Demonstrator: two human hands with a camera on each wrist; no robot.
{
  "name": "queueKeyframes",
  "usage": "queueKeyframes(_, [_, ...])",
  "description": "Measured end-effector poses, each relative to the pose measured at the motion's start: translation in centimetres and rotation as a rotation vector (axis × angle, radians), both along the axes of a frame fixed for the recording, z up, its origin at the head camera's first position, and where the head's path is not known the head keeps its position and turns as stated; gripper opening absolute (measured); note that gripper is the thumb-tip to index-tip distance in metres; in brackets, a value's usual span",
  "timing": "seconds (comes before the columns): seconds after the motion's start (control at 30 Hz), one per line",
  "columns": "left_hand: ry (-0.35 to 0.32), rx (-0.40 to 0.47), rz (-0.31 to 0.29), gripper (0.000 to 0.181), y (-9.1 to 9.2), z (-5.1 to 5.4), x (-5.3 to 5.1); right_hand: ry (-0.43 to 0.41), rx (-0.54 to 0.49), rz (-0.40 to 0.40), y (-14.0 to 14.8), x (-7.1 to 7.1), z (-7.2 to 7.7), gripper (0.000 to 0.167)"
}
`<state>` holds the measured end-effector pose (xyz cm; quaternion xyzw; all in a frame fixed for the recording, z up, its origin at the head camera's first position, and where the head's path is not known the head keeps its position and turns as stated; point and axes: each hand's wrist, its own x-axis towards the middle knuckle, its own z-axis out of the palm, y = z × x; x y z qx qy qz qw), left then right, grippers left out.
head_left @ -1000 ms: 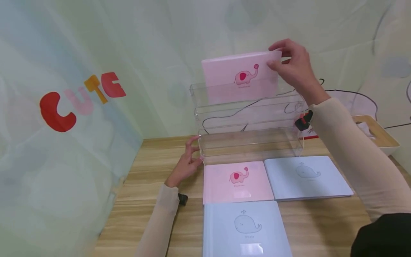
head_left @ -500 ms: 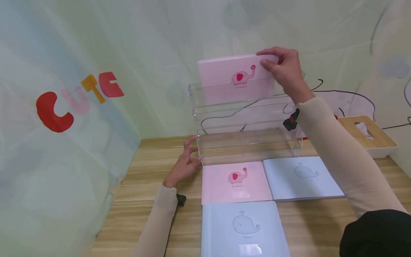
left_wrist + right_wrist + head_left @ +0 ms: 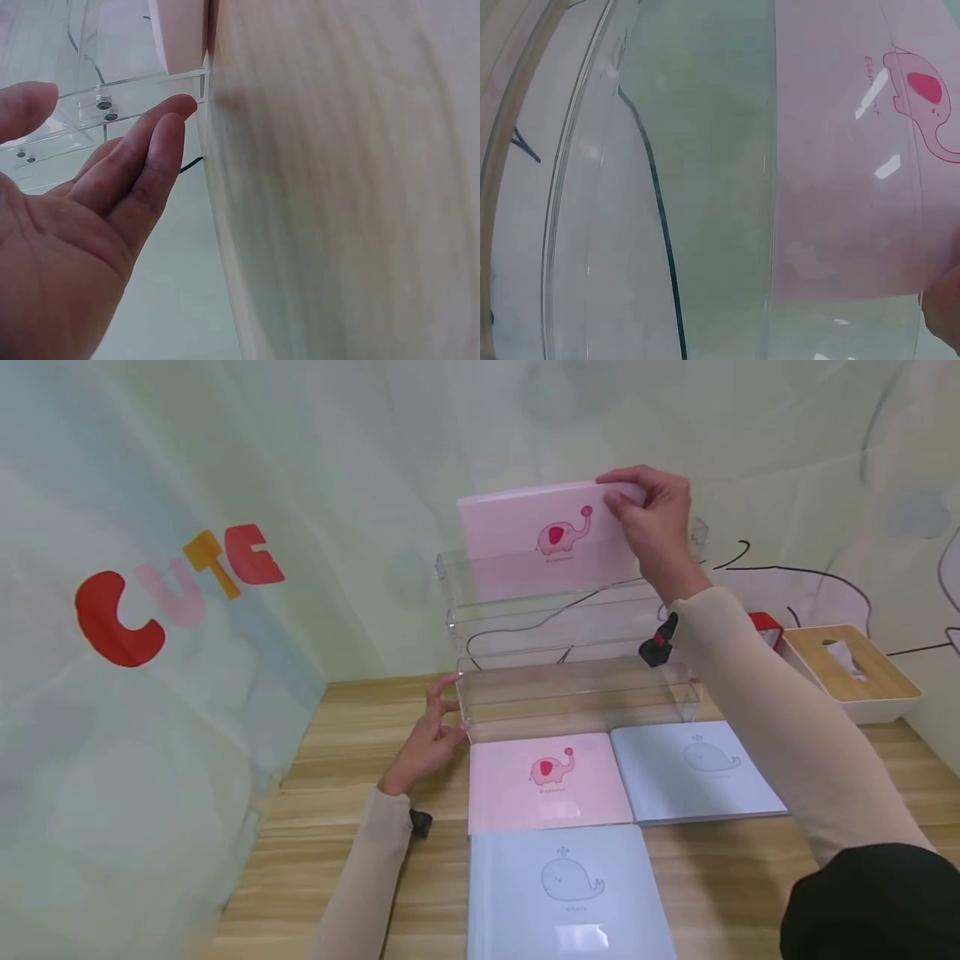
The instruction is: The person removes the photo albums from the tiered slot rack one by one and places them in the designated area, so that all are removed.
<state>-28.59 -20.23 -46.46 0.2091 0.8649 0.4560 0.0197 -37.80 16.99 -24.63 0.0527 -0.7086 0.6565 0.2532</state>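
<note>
A clear acrylic tiered rack (image 3: 577, 696) stands against the wall in the head view. On its top tier a pink elephant book (image 3: 510, 539) stands upright behind the transparent front lip. My right hand (image 3: 656, 522) pinches that book's upper right corner, thumb in front and fingers behind. At the rack's left end my left hand (image 3: 426, 745) touches the side with thumb and fingertips, its fingers fairly straight in the left wrist view. Before the rack lie another pink elephant book (image 3: 510, 785), a blue whale book (image 3: 667, 777) beside it, and a second whale book (image 3: 510, 902) nearer me.
A tissue box (image 3: 870, 660) with a wooden lid stands at the right, beside a red-and-white object (image 3: 765, 627) partly behind my right sleeve. Coloured letters (image 3: 120, 620) decorate the left wall. Wood-grained tabletop (image 3: 330, 827) lies left of the books.
My right hand has shifted left along the upright pink book's top edge and now holds its corner more fully. The left hand stays at the rack's end. The view drifts slightly.
</note>
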Motion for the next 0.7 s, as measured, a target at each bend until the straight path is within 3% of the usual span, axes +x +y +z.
queueKeyframes(0.23, [-0.01, 0.005, 0.002, 0.077, -0.1, -0.2, 0.0, 0.001, -0.042, -0.032, -0.5, 0.2, 0.9, 0.019])
queueKeyframes(0.47, [-0.012, 0.003, 0.002, 0.076, -0.2, -0.3, 0.0, 0.069, -0.079, -0.031, -0.2, 0.9, 2.9, 0.018])
queueKeyframes(0.7, [-0.013, 0.006, -0.001, 0.076, -0.3, -0.4, -0.1, 0.077, -0.08, -0.03, -0.1, 1.7, 4.8, 0.019])
